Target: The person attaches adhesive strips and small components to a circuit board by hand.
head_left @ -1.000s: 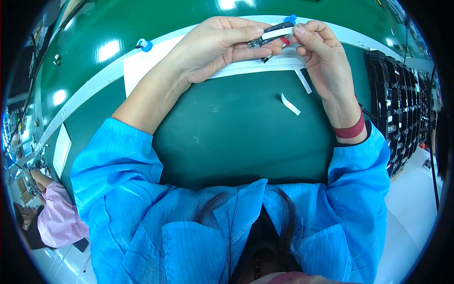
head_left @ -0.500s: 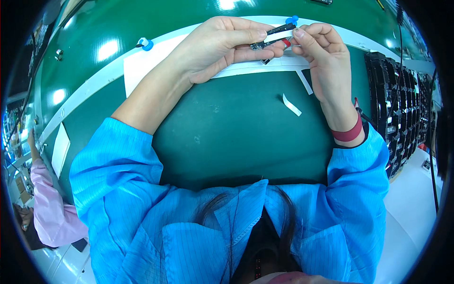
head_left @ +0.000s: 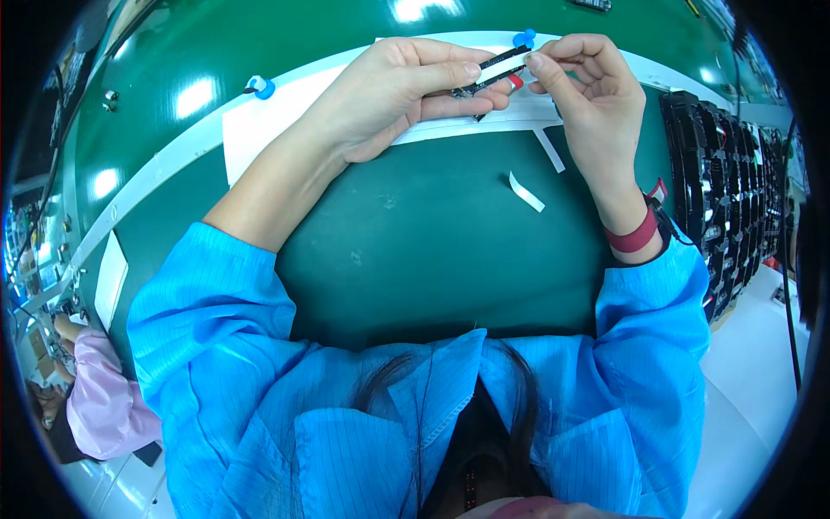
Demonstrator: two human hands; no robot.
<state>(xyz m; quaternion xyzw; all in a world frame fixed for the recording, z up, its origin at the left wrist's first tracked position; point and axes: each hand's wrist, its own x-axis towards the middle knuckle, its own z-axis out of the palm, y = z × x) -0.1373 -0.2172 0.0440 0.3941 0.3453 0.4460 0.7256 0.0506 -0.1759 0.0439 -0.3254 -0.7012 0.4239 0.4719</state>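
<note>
My left hand (head_left: pixel 393 91) is closed round a narrow black electronic part (head_left: pixel 494 62), held tilted with its right end higher. A white strip (head_left: pixel 505 69) lies along the top of this part. Thumb and forefinger of my right hand (head_left: pixel 596 99) pinch at the strip's right end; the fingertips hide exactly where it stops. Something red (head_left: pixel 516 82) shows beside the part, near my left fingers. Both hands are above white sheets (head_left: pixel 268 130) on the green mat (head_left: pixel 432 233).
A curled white strip (head_left: pixel 526 192) lies on the mat, and another strip (head_left: pixel 550 150) sticks out from the sheets. Blue knobs (head_left: pixel 524 39) stand along the white edge. Black trays of parts (head_left: pixel 726 199) are at right. A person in pink (head_left: pixel 108 398) sits at left.
The white strip now lies more squarely along the black part, and both hands have shifted slightly left. The arm of the person in pink has drawn down and back.
</note>
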